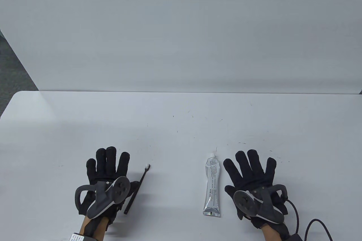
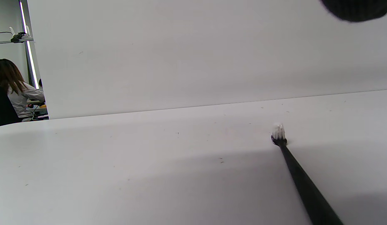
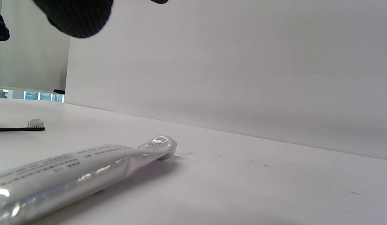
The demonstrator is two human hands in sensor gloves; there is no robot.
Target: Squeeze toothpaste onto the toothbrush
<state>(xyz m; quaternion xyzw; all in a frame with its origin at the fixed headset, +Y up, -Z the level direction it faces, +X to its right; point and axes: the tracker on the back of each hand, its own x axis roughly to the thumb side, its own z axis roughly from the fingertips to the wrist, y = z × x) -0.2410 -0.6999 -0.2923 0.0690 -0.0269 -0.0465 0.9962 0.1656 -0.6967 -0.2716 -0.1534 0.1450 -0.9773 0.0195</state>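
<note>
A black toothbrush (image 1: 137, 188) with white bristles lies on the white table (image 1: 181, 122), just right of my left hand (image 1: 109, 164). It also shows in the left wrist view (image 2: 301, 179) and, at the left edge, in the right wrist view (image 3: 27, 126). A silver toothpaste tube (image 1: 212, 186) lies just left of my right hand (image 1: 249, 167), cap end pointing away; the right wrist view shows it close up (image 3: 87, 170). Both hands lie flat on the table, fingers spread, holding nothing.
A white partition wall (image 1: 181, 26) stands behind the table's far edge. A black cable (image 1: 311, 224) trails from my right glove at the bottom right. A person (image 2: 8, 90) sits far off in the left wrist view.
</note>
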